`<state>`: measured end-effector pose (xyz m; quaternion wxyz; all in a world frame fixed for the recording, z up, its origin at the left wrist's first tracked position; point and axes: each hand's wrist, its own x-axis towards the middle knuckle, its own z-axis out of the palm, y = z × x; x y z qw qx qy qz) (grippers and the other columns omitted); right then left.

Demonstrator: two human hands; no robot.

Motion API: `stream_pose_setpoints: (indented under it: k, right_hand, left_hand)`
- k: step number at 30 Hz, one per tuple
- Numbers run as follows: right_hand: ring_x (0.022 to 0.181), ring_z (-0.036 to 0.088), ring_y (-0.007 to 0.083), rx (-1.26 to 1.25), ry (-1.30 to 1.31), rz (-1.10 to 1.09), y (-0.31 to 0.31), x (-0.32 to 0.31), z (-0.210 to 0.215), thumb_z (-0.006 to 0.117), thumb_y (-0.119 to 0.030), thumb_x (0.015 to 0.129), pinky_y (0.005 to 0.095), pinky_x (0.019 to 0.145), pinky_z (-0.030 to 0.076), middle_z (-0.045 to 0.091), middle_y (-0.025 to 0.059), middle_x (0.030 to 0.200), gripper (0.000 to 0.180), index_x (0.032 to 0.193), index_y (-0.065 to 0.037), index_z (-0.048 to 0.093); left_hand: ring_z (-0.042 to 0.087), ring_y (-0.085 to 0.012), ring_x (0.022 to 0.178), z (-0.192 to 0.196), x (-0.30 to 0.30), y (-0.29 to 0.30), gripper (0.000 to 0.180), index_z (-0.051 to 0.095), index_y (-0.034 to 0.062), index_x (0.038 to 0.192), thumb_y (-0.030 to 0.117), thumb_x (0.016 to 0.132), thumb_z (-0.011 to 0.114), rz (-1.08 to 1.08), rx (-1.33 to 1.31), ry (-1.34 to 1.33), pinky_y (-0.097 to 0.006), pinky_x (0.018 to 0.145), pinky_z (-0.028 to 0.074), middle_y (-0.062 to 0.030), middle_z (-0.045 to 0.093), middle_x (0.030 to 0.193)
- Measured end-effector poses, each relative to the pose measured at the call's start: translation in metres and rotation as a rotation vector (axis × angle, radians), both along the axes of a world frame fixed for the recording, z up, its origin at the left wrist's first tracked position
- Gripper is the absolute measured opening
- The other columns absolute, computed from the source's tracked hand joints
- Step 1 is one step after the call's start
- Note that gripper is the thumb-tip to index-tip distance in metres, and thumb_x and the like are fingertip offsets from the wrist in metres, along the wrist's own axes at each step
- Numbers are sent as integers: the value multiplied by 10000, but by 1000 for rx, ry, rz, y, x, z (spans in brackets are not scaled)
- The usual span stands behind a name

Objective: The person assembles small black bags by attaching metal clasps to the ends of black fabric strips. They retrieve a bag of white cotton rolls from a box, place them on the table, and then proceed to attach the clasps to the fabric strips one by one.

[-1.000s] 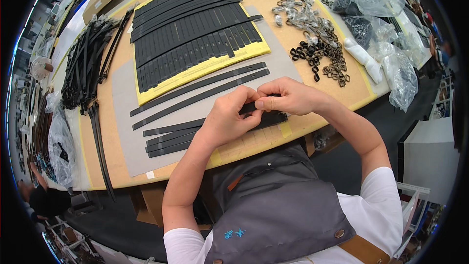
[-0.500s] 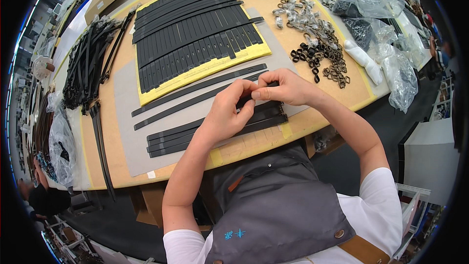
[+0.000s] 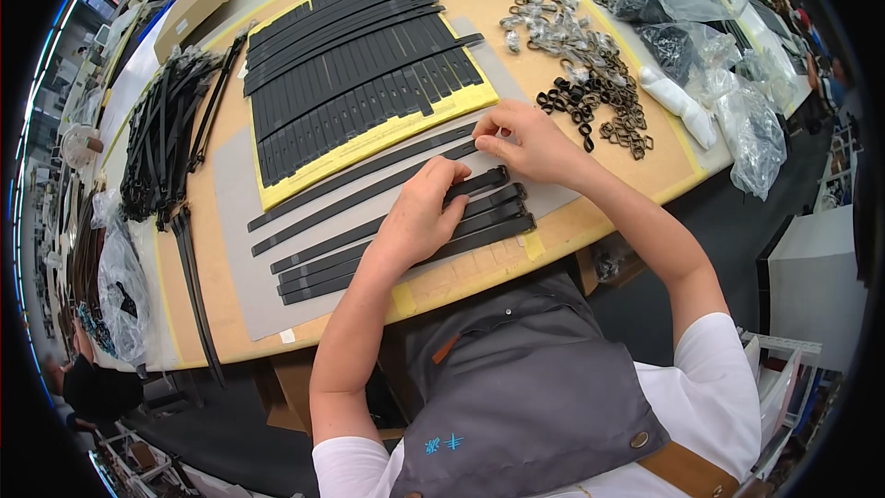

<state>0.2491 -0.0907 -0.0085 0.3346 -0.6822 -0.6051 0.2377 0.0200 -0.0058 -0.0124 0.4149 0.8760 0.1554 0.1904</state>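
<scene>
Several long black straps [image 3: 369,231] lie side by side on a grey mat [image 3: 235,249] in front of me. My left hand [image 3: 419,217] lies flat on the middle of the nearer straps, fingers spread and pressing them down. My right hand [image 3: 525,143] rests at the right end of a farther strap [image 3: 369,171], with its fingertips pinching that end. Behind the mat, a yellow board [image 3: 369,134] carries rows of shorter black strips.
A heap of metal buckles and rings [image 3: 590,65] lies at the back right, beside clear plastic bags [image 3: 728,83]. A bundle of black straps [image 3: 161,138] lies at the left, a cardboard box [image 3: 198,5] at the far left corner. The table's front edge runs just below the straps.
Both hands were together over one strap end. They have since parted: the right hand moved back and right to a farther strap, the left hand settled flat on the near straps.
</scene>
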Motion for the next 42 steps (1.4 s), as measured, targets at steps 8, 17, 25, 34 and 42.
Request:
stream_pose_setpoints:
  k: [8,17,25,34,42]
  right_hand:
    - [838,675,311,-132,60,302,-13,-7,22,643,-333,1045,423,788,538,708,146,892,333,1000,-15,730]
    - [799,646,291,-87,1,286,-14,-18,13,704,-299,1003,401,750,516,658,125,845,277,940,-29,700]
    - [1064,655,278,34,-218,24,2,3,-1,778,-280,919,422,914,534,701,91,1032,239,1027,-78,711]
    - [827,687,201,-92,217,81,-2,-18,9,774,-181,953,346,770,549,735,93,894,205,1021,-17,673]
    - [846,721,236,-123,-61,-440,-60,47,50,786,-210,933,352,789,569,745,140,906,256,990,13,673]
  left_hand:
    - [716,-234,1015,7,0,-4,324,615,-6,1174,-23,887,763,69,-103,-71,-345,903,576,-126,708,1070]
    - [680,-244,912,5,-1,-1,212,640,-14,1095,8,913,746,9,-94,-3,-356,834,555,-116,679,998]
    - [611,-332,1068,-2,3,-3,205,663,-16,1077,55,910,759,-8,155,7,-391,890,510,-141,623,1079]
    - [618,-320,1067,-3,2,11,266,679,32,1173,48,915,739,135,374,12,-436,1008,456,-114,682,1059]
    - [720,-252,947,2,0,11,272,688,27,1222,53,956,739,102,78,-38,-320,728,543,-131,737,1100]
